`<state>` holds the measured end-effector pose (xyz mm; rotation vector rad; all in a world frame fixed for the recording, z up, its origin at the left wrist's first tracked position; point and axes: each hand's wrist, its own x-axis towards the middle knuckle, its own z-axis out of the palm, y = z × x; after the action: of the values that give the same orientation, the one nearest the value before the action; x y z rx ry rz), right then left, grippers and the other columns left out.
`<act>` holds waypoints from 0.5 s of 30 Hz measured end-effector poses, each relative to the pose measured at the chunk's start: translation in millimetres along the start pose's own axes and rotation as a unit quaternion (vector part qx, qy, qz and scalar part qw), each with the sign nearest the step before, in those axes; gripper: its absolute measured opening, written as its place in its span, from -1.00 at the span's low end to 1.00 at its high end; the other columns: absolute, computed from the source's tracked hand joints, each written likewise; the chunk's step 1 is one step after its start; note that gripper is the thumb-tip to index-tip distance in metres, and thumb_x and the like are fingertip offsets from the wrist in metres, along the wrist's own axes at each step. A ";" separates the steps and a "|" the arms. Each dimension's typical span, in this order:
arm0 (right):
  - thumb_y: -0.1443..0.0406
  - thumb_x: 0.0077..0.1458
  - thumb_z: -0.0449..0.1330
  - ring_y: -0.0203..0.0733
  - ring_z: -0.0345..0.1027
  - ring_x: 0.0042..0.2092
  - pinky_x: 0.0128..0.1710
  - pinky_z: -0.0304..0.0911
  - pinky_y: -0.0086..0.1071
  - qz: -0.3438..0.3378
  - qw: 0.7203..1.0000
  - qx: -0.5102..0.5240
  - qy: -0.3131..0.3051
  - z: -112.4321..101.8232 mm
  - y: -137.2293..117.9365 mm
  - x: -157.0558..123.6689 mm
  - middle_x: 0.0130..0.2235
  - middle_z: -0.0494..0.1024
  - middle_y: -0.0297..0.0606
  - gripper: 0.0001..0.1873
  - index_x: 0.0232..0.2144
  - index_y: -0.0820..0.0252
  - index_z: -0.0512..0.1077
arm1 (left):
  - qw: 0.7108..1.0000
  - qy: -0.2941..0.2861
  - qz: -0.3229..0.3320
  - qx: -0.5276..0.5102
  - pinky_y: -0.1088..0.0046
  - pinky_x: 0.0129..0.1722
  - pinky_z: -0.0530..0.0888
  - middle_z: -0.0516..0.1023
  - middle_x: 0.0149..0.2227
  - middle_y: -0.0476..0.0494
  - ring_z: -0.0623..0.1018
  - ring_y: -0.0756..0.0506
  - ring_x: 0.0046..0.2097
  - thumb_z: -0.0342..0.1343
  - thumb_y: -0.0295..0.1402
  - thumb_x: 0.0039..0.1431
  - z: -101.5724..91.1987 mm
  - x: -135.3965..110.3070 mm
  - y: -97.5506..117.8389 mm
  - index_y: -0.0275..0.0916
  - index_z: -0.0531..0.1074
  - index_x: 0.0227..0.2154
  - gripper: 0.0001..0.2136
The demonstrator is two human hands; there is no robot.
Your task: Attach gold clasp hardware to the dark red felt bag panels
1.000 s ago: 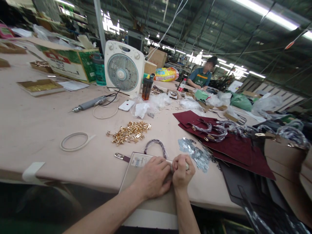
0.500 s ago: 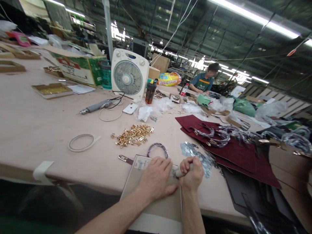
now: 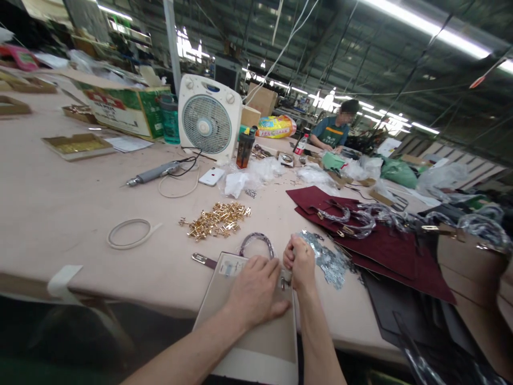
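Across a beige bag panel [image 3: 256, 347] at the table's front edge lies my left hand [image 3: 256, 289], flat with fingers stretched out. My right hand [image 3: 300, 262] is a fist at the panel's right edge, closed round a hand tool whose handle is mostly hidden. Its metal end [image 3: 285, 281] is near the panel's upper right corner; the exact kind is unclear. A plastic-wrapped curved handle [image 3: 258, 238] rises behind the panel. From its upper left sticks out a dark red strap [image 3: 205, 260] with a gold-coloured metal fitting.
Gold-coloured fittings [image 3: 216, 220] and thin silvery plates [image 3: 331, 262] lie in piles. Dark red bag panels [image 3: 377, 251] are stacked at right. Left are a tape roll [image 3: 129, 234] and a grey powered driver [image 3: 154, 174]. Behind stand a fan [image 3: 209, 117] and a person [image 3: 332, 131].
My right hand has tilted up and moved left, towards my left hand, with the pale tool handle now mostly covered. My left hand stays on the panel. The view has shifted slightly.
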<state>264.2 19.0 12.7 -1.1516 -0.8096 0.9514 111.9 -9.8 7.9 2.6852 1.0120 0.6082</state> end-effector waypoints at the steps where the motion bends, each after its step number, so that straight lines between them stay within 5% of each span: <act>1: -0.03 0.21 0.28 -0.44 -0.09 -0.68 -0.73 -0.14 -0.55 -0.009 1.000 -0.008 -0.005 0.0 -0.1 -3.8 -0.66 0.12 -0.59 -0.53 -0.51 0.13 0.26 | 1.000 -0.001 -0.001 0.000 0.02 0.21 0.30 0.53 0.17 -0.29 0.45 -0.35 0.11 0.21 0.10 0.18 0.2 0.1 0.0 -0.30 0.43 0.13 -0.36; 8: 0.03 0.32 0.21 -0.41 0.02 -0.62 -0.65 -0.03 -0.50 -0.133 0.990 -0.046 0.003 -2.8 8.2 -31.9 -0.61 0.19 -0.51 -0.50 -0.56 0.14 0.23 | 1.000 0.009 -0.003 -0.018 0.03 0.19 0.31 0.55 0.10 -0.26 0.47 -0.33 0.07 0.22 0.04 0.20 2.9 -0.6 -1.8 -0.25 0.44 0.13 -0.43; 13: 0.09 0.29 0.26 -0.43 0.09 -0.60 -0.63 0.02 -0.53 -0.113 0.990 0.072 0.046 -11.2 -17.6 -35.5 -0.55 0.25 -0.49 -0.63 -0.47 0.18 0.35 | 1.000 0.020 -0.004 -0.012 0.01 0.22 0.29 0.52 0.18 -0.30 0.46 -0.35 0.12 0.24 0.09 0.17 5.0 -1.9 -1.2 -0.28 0.41 0.15 -0.36; 15: 0.09 0.32 0.23 -0.45 0.04 -0.63 -0.64 0.00 -0.54 -0.164 0.978 0.111 0.062 -11.5 -28.1 -37.5 -0.57 0.22 -0.51 -0.61 -0.48 0.18 0.36 | 1.000 0.021 -0.004 -0.013 0.01 0.22 0.29 0.51 0.19 -0.30 0.46 -0.35 0.13 0.25 0.09 0.15 5.6 -1.7 -0.9 -0.27 0.41 0.15 -0.35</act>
<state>265.3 -23.3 35.8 -0.8425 -0.7429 0.6685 112.7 -10.6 2.1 2.6541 1.0181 0.6749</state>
